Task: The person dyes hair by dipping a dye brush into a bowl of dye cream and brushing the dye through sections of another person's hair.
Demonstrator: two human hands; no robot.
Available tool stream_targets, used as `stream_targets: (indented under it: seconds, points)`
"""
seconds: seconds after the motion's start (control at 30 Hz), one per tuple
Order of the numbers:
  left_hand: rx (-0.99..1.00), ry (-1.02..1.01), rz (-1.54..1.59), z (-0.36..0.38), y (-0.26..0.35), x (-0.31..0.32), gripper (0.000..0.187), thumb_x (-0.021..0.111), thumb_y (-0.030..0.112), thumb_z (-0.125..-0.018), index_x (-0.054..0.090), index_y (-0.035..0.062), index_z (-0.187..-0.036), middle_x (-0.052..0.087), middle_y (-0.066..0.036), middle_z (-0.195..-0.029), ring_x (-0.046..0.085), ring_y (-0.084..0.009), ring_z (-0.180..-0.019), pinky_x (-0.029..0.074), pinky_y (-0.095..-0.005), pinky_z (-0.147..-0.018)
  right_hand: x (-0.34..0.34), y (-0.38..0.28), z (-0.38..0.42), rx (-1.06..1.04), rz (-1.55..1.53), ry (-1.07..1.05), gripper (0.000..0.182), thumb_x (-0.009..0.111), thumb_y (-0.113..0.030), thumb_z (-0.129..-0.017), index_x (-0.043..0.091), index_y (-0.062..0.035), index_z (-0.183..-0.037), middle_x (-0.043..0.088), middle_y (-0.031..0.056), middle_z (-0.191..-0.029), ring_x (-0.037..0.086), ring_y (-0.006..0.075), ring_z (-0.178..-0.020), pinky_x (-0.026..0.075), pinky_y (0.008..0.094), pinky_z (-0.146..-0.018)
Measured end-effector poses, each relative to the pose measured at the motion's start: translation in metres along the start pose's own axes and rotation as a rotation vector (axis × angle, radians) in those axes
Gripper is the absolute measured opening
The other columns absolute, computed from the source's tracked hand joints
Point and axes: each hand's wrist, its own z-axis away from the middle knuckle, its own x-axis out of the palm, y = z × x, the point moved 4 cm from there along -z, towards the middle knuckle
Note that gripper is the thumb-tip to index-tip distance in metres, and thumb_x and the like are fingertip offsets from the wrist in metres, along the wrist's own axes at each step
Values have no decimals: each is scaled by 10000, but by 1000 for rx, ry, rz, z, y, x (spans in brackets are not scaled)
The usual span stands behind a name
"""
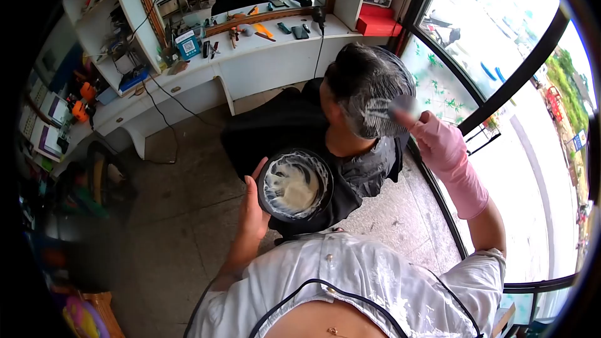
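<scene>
My bare left hand grips a black bowl by its left side, thumb near the rim. Pale cream coats the inside of the bowl. In a pink glove, my right hand is raised at the back of a seated person's head. Its fingers are closed against the hair, where a blurred patch hides whatever they hold. White cream streaks cover much of that dark hair. A black cape drapes the person, and the bowl is over its lower part.
Beyond the person, a white counter runs under a framed mirror, with combs, clippers and small tools on it. A cord hangs from the counter. Red boxes stand by the glass front at right. Shelves with bottles and tools line the left.
</scene>
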Motion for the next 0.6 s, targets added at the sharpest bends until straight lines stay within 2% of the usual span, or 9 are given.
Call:
stream_targets:
  seconds: [0.1, 0.17, 0.23, 0.27, 0.3, 0.37, 0.43, 0.53, 0.6]
  points:
    - [-24, -34, -10, 1, 0, -8, 675, 315, 562, -930, 287, 88, -1410, 463, -116, -1331, 464, -234, -1216, 390, -377, -1019, 0, 13, -7, 190, -109, 145, 452, 577, 14, -805, 599, -204, -1200, 532, 57, -705, 558, 227, -552, 442, 321, -486]
    - [-81, -59, 32, 2, -10, -26, 687, 322, 568, -927, 279, 85, -1413, 459, -118, -1334, 463, -238, -1216, 388, -381, -1017, 11, 17, -1, 179, -156, 256, 440, 586, 3, -812, 598, -198, -1203, 524, 66, -710, 552, 240, -555, 437, 325, -480]
    - [-15, 11, 143, -12, -17, -35, 688, 320, 570, -928, 277, 85, -1415, 460, -116, -1334, 470, -234, -1208, 393, -378, -1010, 19, 7, 9, 104, -94, 164, 387, 593, -12, -821, 620, -188, -1165, 531, 85, -731, 562, 258, -565, 445, 328, -488]
    - [71, 6, -66, 0, 4, -2, 681, 304, 562, -934, 274, 81, -1415, 460, -115, -1334, 468, -233, -1209, 392, -376, -1008, 9, -2, 10, 155, -59, 57, 343, 598, -27, -825, 633, -183, -1129, 552, 93, -761, 573, 275, -561, 442, 342, -481]
    - [59, 13, -60, 5, 12, 15, 681, 304, 562, -934, 274, 81, -1415, 460, -115, -1334, 468, -233, -1209, 392, -376, -1008, 3, -1, 10, 159, -61, 42, 343, 598, -27, -825, 633, -183, -1129, 552, 93, -761, 573, 275, -561, 442, 342, -481]
    - [29, 97, -162, 6, 23, 32, 673, 290, 554, -940, 275, 75, -1413, 458, -113, -1335, 461, -231, -1215, 388, -377, -1012, -5, 8, 5, 153, -106, 183, 337, 598, -35, -821, 634, -190, -1118, 549, 91, -755, 576, 269, -566, 457, 343, -485]
    - [15, 95, -196, 6, 25, 40, 669, 281, 551, -942, 278, 74, -1411, 456, -114, -1335, 462, -232, -1213, 387, -378, -1014, 8, 27, -8, 163, -46, 223, 433, 574, -45, -845, 569, -248, -1227, 488, 86, -705, 533, 237, -526, 435, 351, -457]
    - [73, 98, -176, 2, 26, 47, 684, 284, 570, -933, 295, 74, -1404, 456, -124, -1331, 470, -245, -1205, 395, -382, -1011, 32, 28, -11, 117, -35, 82, 493, 561, -67, -857, 508, -293, -1293, 510, 73, -722, 559, 225, -551, 456, 363, -449]
    - [82, 113, -161, 0, 25, 49, 687, 283, 572, -932, 296, 73, -1404, 456, -125, -1331, 468, -248, -1207, 393, -383, -1012, 27, 13, -1, 132, 47, -130, 526, 529, -32, -843, 511, -305, -1292, 529, 80, -744, 581, 236, -583, 470, 357, -475]
